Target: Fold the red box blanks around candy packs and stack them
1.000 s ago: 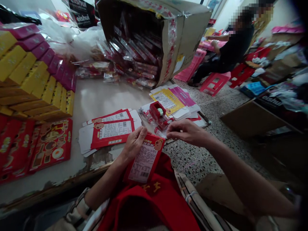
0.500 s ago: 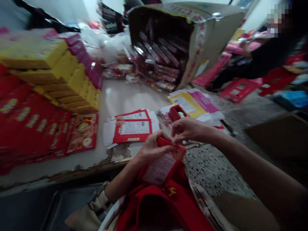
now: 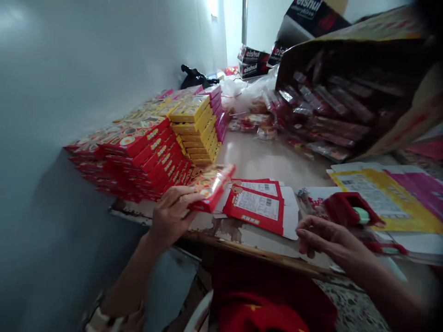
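Observation:
My left hand (image 3: pixel 175 210) grips a small red printed box (image 3: pixel 216 184) at its near left end. That box is slightly blurred and is held low over the table edge, in front of the stacked boxes. My right hand (image 3: pixel 327 237) is at the lower right corner of the flat red cartons (image 3: pixel 258 207), fingers curled and thumb close to the index finger. Whether its fingertips pinch the white flap there I cannot make out. Just behind my right hand sits a dark red tape dispenser (image 3: pixel 346 207) with a pale green roll.
Stacks of red boxes (image 3: pixel 148 157) and yellow boxes (image 3: pixel 197 124) line the wall at left. A tipped cardboard carton (image 3: pixel 387 124) full of wrapped packets stands at the back right. Flat yellow cartons (image 3: pixel 374 193) lie at right. The worn table edge (image 3: pixel 235 235) runs before me.
My hands have parted: the left has carried the red box left toward the stacks, and the right has drawn back from it to beside the flat red cartons. My view has turned left.

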`<state>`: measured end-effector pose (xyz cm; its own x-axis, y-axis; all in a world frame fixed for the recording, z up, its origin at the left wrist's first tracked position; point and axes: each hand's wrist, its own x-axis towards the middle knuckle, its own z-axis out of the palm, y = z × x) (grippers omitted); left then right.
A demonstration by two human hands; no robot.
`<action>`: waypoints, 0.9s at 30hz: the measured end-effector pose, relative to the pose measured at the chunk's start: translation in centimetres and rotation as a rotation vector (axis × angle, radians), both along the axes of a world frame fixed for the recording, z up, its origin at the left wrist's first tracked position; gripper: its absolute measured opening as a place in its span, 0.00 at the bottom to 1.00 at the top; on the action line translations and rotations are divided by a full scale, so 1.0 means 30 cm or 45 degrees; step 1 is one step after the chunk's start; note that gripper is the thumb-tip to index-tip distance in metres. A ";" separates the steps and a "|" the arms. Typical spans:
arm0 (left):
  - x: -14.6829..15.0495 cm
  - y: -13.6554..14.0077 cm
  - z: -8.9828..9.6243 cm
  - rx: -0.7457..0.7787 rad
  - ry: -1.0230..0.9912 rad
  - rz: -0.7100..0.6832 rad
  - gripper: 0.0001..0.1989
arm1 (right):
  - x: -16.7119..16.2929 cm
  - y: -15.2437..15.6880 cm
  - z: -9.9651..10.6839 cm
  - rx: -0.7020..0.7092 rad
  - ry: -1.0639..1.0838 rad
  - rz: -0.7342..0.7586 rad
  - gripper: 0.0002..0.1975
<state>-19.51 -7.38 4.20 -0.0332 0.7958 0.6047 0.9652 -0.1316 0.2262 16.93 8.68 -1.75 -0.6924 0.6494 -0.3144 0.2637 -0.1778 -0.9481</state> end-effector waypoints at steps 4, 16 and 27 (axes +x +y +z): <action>-0.160 0.054 -0.271 -0.206 0.130 0.376 0.17 | -0.054 -0.040 -0.100 -0.050 0.013 0.088 0.24; 0.157 0.328 -0.278 -0.456 0.098 -0.035 0.27 | -0.099 0.017 -0.141 0.042 0.091 -0.487 0.26; 0.275 0.744 -0.199 -1.245 0.169 -0.732 0.19 | -0.112 -0.053 -0.254 -0.077 0.329 -1.035 0.31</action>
<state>-11.26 14.95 -1.78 0.5064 0.8044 -0.3106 0.8427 -0.3854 0.3758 13.57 7.09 -9.39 -0.0734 0.9626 -0.2609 -0.1910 -0.2703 -0.9436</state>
